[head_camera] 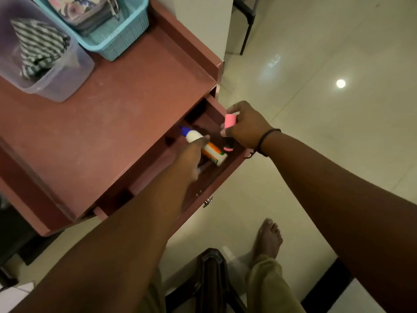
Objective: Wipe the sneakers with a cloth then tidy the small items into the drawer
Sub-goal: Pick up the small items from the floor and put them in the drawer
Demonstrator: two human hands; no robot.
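The top drawer (216, 175) of a reddish-brown cabinet stands pulled out. My left hand (191, 157) reaches into it, gripping a white glue bottle (193, 134) with a blue cap. Under that hand lies a white and orange tube (214, 154), and a small pink item (228, 149) rests near the drawer's right end. My right hand (246, 125) hovers over that right end, holding a small pink cylinder (230, 121) between thumb and fingers. No sneakers or cloth are in view.
On the cabinet top (108, 123) stand a clear plastic bin (67, 71) holding striped fabric and a teal basket (121, 39) with patterned pouches. A dark wooden chair (212, 272) and my bare foot (268, 236) are below the drawer on the glossy tiled floor.
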